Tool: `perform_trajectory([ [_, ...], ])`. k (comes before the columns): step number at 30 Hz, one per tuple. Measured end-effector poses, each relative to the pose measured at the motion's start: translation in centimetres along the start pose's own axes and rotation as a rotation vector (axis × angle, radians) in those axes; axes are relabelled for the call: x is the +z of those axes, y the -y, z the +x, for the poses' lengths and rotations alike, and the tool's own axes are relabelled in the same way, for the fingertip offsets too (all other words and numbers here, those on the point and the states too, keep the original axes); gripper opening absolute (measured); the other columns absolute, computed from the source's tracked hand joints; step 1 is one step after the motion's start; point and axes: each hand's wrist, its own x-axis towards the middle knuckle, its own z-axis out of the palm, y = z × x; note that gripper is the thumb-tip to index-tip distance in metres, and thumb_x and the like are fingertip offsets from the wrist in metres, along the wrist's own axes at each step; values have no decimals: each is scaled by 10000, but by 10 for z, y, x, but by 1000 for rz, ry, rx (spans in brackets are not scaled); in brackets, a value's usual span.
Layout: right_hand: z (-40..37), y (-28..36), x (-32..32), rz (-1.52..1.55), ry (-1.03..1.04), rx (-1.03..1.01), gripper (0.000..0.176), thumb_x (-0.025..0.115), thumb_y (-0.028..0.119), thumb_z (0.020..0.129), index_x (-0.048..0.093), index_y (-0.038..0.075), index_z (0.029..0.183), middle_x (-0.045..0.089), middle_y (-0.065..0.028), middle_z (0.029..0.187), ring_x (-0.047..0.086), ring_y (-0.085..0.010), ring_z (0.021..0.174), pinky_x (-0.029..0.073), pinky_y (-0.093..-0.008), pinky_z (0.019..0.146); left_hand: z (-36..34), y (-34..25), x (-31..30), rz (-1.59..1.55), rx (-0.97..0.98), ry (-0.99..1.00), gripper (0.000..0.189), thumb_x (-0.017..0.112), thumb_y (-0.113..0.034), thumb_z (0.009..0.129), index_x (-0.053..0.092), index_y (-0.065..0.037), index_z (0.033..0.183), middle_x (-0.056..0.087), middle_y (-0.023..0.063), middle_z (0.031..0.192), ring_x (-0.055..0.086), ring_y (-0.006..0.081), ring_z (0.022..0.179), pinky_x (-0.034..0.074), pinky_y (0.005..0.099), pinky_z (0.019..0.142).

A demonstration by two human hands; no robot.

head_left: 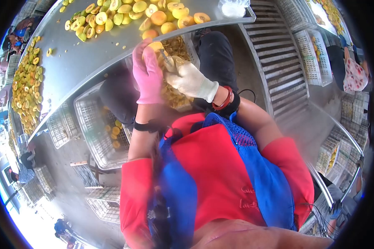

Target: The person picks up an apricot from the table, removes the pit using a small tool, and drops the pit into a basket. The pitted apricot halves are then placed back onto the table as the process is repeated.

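My left hand [147,72], in a pink glove, is closed on a cut peach-like fruit half [156,46] just in front of the table edge. In a white glove, my right hand [190,79] grips a small tool [166,56], whose tip is at the fruit half. The tool looks like a pitting knife, but fingers cover most of it. Below both hands stands a crate [191,52] with yellowish fruit scraps [176,45] in it. More cut fruit halves [139,7] lie heaped on the metal table [83,54] right beyond the hands.
Another heap of halves [27,89] covers the table's left end. A clear plastic bag [232,9] sits at its right corner. White crates [99,137] stand below on the left. To the right are a slatted metal rack [278,58] and more crates [313,58]. Other people are around.
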Motion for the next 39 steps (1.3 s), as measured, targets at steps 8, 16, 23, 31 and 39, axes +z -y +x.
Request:
perform_trajectory([
  [8, 5, 8, -10, 245, 236, 305, 218, 610, 119, 897, 548, 3, 1071, 632, -117, 745, 636, -231, 608, 490, -358, 551, 1, -3, 3, 17, 7, -13, 405, 546, -347, 1043, 538, -36, 1303, 550, -59, 868, 434, 2, 682, 353, 163, 608],
  [16, 8, 5, -9, 184, 287, 344, 141, 559, 118, 908, 573, 10, 998, 565, -44, 634, 533, -128, 469, 403, -327, 415, -3, 5, -2, 14, 28, -9, 416, 543, -327, 1045, 514, -24, 1328, 556, -33, 937, 436, -8, 670, 362, 154, 608],
  [23, 8, -4, 1, 22, 138, -25, 138, 564, 129, 910, 561, 12, 984, 571, -67, 629, 539, -138, 466, 398, -320, 409, -5, 9, -6, 78, 73, 16, 509, 498, -406, 1052, 500, 28, 1318, 620, 144, 1244, 613, 207, 1122, 466, 336, 996],
  [31, 8, 16, -12, 195, 329, 359, 95, 554, 150, 947, 557, 56, 958, 550, -33, 622, 508, -113, 453, 371, -283, 381, -2, 18, -12, 96, 181, 53, 518, 485, -413, 1054, 481, 26, 1329, 646, 168, 1202, 620, 209, 1079, 475, 337, 985],
  [39, 10, 26, -15, 347, 349, 435, 86, 547, 129, 954, 554, 45, 971, 553, -34, 643, 528, -127, 493, 407, -307, 423, 1, 10, -8, -123, 71, 134, 564, 505, -463, 1031, 425, -12, 1360, 626, 209, 1232, 678, 250, 961, 569, 353, 844],
])
